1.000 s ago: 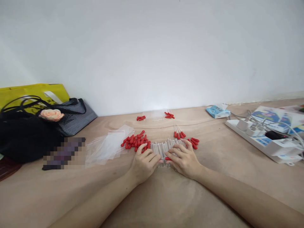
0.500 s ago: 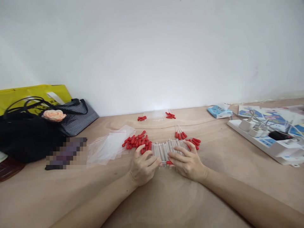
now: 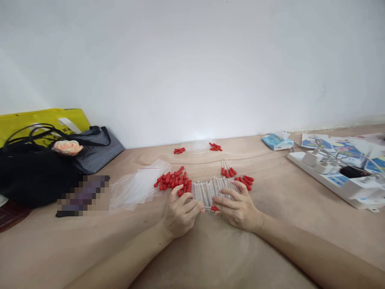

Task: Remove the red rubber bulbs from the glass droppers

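My left hand (image 3: 180, 212) and my right hand (image 3: 238, 208) meet at the near end of a row of clear glass tubes (image 3: 210, 188) on the wooden table. Between their fingertips is one tube with a red rubber bulb (image 3: 214, 208); the right hand pinches the bulb, the left hand's fingers curl around the tube's clear end. A pile of loose red bulbs (image 3: 173, 180) lies just beyond my left hand. Finished droppers with red bulbs (image 3: 239, 176) lie beyond my right hand.
Clear zip bags (image 3: 138, 184) lie left of the bulbs. Black and striped bags (image 3: 45, 160) sit far left. More red bulbs (image 3: 214, 147) lie by the wall. A white power strip with plugs (image 3: 337, 176) and a blue packet (image 3: 276, 141) are at the right.
Both hands stay pressed together over the same tube; the red bulb has shifted slightly nearer. The view moved a little.
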